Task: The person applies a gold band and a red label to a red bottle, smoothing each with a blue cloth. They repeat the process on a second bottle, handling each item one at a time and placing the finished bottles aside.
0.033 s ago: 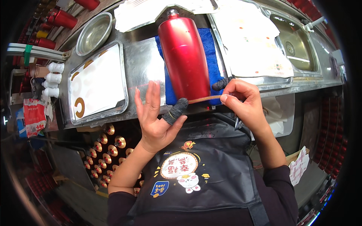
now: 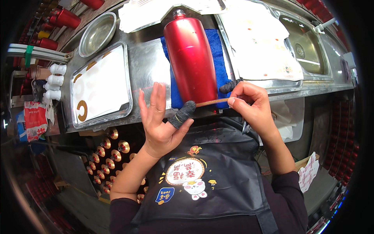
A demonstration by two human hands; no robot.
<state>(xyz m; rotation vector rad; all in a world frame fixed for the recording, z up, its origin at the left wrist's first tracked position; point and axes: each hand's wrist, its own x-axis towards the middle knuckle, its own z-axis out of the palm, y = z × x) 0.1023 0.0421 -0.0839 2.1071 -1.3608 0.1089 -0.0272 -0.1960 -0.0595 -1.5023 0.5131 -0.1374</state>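
Glossy metallic red covers the tall bottle (image 2: 191, 62), which lies on its side on a blue towel (image 2: 220, 54) on the metal table (image 2: 148, 62). Its neck (image 2: 179, 13), short, dark and shiny, points away from the person; the body is broadest toward the shoulder and tapers to the base at the near end. Pale highlights run down the surface, with a few small specks near the shoulder.

One narrow golden-brown strip (image 2: 212, 102) spans the base end, almost straight, its right end slightly higher. Whether it touches the bottle cannot be determined.

Right hand (image 2: 255, 103): the grip is closed to a pinch, thumb against finger, on the strip's right end. A grey knitted finger sleeve (image 2: 230, 86) on this hand points left, beside the bottle. Left hand (image 2: 159, 130): the grip is spread, thumb apart from the fingers; the tip of its sleeved index finger meets the strip's left end.

Left of the towel, a metal tray (image 2: 129, 84) bears a white sheet (image 2: 102, 91) with curved gold labels (image 2: 82, 111).
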